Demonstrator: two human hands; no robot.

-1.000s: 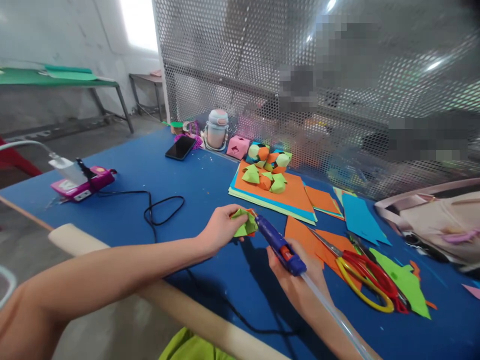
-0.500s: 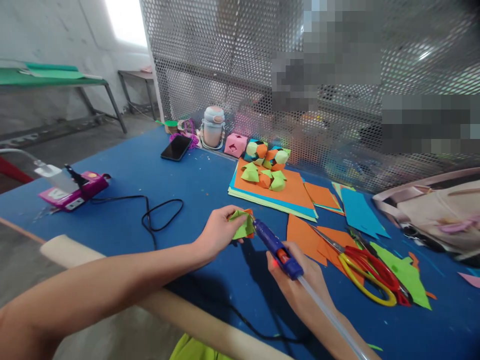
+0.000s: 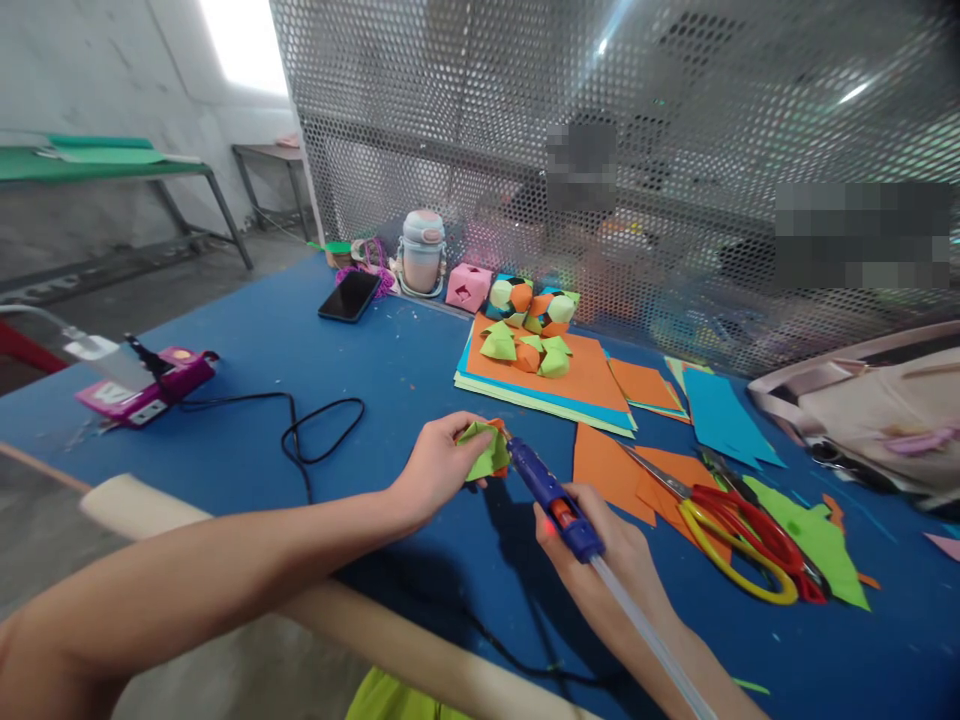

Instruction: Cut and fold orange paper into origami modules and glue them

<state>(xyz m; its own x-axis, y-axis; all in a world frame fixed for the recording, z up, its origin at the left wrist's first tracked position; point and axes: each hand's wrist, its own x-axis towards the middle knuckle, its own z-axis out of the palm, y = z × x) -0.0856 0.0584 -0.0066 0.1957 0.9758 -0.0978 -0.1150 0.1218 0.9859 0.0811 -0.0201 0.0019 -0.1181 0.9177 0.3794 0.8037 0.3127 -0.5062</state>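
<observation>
My left hand is closed on a folded green and orange paper piece, held just above the blue table. My right hand grips a blue glue gun with a clear glue stick sticking out of its back. The gun's nozzle touches the right side of the paper piece.
A stack of orange, blue and green paper sheets with several folded paper pieces lies beyond my hands. Red and yellow scissors and paper scraps lie right. A phone, a bottle, a pink power strip with black cable and a bag stand around.
The view has shifted slightly. Both hands keep the same grip, with the glue gun's nozzle still at the paper piece.
</observation>
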